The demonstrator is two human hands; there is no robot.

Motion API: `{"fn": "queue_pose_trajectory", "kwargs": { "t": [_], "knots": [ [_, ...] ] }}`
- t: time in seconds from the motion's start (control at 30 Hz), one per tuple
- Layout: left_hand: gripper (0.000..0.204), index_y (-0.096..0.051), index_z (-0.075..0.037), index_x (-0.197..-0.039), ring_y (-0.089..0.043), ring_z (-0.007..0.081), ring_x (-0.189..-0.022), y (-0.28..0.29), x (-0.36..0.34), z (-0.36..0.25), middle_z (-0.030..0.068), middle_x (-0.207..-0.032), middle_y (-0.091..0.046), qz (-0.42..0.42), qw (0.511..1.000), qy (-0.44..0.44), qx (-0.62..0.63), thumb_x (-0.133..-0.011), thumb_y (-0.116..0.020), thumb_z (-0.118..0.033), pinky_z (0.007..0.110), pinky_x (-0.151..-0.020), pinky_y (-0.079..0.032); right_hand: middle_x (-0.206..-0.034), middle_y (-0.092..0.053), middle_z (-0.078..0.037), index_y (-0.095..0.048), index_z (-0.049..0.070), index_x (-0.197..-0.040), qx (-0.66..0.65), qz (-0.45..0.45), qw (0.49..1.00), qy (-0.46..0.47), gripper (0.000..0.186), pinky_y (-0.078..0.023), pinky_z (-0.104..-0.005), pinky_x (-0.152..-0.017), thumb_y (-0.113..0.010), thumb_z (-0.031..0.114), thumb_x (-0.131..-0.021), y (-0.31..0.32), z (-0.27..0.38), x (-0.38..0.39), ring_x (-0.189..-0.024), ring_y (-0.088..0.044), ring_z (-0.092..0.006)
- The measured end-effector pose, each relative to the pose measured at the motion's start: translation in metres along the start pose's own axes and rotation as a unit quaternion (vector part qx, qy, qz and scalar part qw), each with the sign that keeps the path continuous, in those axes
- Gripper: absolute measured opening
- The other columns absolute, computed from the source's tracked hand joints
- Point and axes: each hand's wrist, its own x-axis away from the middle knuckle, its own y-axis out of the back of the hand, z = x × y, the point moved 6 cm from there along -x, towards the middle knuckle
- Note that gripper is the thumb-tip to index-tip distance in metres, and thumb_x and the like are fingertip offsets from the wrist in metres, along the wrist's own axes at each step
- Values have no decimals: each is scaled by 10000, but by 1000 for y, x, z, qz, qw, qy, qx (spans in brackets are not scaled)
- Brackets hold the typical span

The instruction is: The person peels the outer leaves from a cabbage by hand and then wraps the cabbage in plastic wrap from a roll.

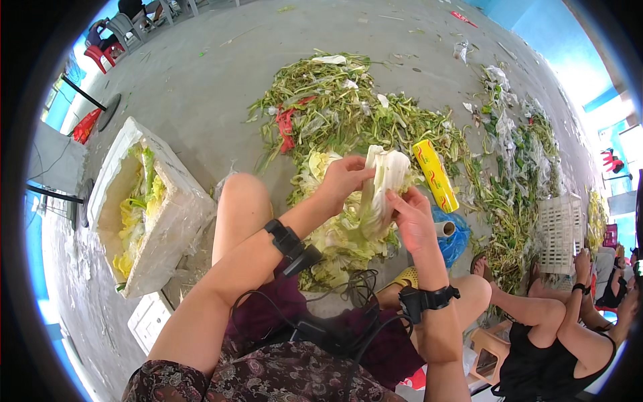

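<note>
A pale napa cabbage (pixel 383 194), its white stem end upward, is between my two hands above the floor. My left hand (pixel 343 179) pinches it near the top from the left. Lower down on its right side, my right hand (pixel 414 216) grips it with the thumb across the front. Loose yellow-green cabbage leaves (pixel 338 251) lie heaped below, between my knees. To the right of the cabbage rests a long yellow box (pixel 435 175). Below that box are a blue plastic bag (pixel 455 238) and a pale hollow roll (pixel 445 230).
A white foam box (pixel 181 181) with leafy vegetables stands on its side at left. Green trimmings (pixel 335 100) cover the floor ahead and rightward. A white plastic crate (pixel 561 231) stands at right, near a seated person (pixel 559 348). Black cables (pixel 362 288) hang across my lap.
</note>
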Motion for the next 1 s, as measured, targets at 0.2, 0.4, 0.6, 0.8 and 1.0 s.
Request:
{"fn": "queue_pose_trajectory", "kwargs": {
  "t": [0.2,0.4,0.6,0.8,1.0],
  "knots": [
    [187,-617,0,-996,-590,133,-802,-2,-6,5,52,-909,-634,28,999,-33,9,-833,-587,-85,292,-712,-481,-982,-625,-42,-555,-5,-1103,58,-20,998,15,339,-461,-255,-735,-678,32,-790,0,-7,-4,-849,-587,-111],
    [266,-593,8,-1079,-598,142,-818,-2,0,-5,61,-919,-637,3,998,-31,46,-826,-600,-75,296,-723,-489,-978,-628,-48,-567,-23,-1105,131,0,989,73,348,-468,-248,-742,-678,-7,-776,-11,5,0,-855,-586,-103],
    [337,-571,0,-1138,-599,133,-803,2,1,-11,61,-920,-645,-2,998,-43,53,-813,-633,-62,292,-719,-488,-971,-636,-58,-570,-48,-1096,91,27,989,110,346,-479,-241,-729,-667,-56,-764,-19,13,2,-834,-595,-103],
    [334,-578,2,-1132,-592,105,-821,-3,2,-11,53,-947,-651,44,997,-64,26,-809,-645,-52,262,-741,-467,-1023,-617,-54,-550,-33,-1124,88,31,989,119,370,-470,-259,-788,-664,-53,-773,-15,16,-1,-897,-585,-116],
    [286,-591,-8,-1115,-585,109,-842,-11,5,-13,43,-977,-648,74,994,-74,1,-834,-617,-55,272,-741,-462,-986,-630,-54,-555,-25,-1107,83,-3,989,120,351,-473,-250,-759,-653,-59,-771,-13,21,-2,-860,-597,-112]
  ]
}}
